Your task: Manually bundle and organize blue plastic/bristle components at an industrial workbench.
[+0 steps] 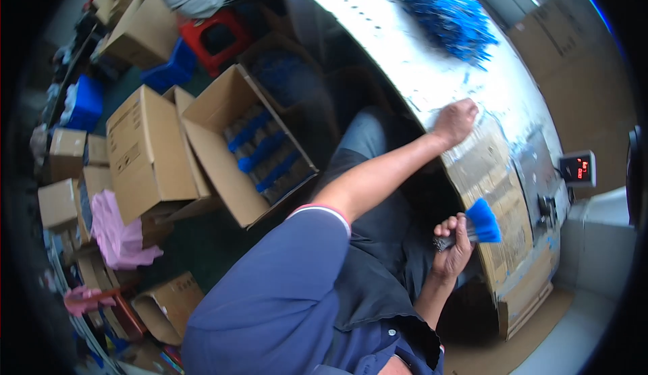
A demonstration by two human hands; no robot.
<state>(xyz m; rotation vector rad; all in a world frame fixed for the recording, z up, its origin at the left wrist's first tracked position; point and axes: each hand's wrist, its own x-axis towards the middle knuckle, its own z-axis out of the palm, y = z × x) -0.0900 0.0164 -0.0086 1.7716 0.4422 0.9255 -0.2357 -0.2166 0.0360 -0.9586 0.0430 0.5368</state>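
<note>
My right hand [453, 247] is wrapped around a bundle of thin grey stems with blue bristles [484, 222] fanning out at one end. It is in front of the table's near edge, with the bristles over the cardboard. My left hand [455, 122] is at the white tabletop [418, 78], its fingers curled together; whether anything is between them is hidden. Beyond it lies a large heap of loose blue bristle pieces [442, 14], and small blue scraps are scattered between.
Worn cardboard [489, 193] covers the near part of the table. A small device with a red display [578, 169] stands at the right. On my left, an open carton [223, 166] holds grey bundles with blue ends. A red stool [214, 37] and more cartons are behind it.
</note>
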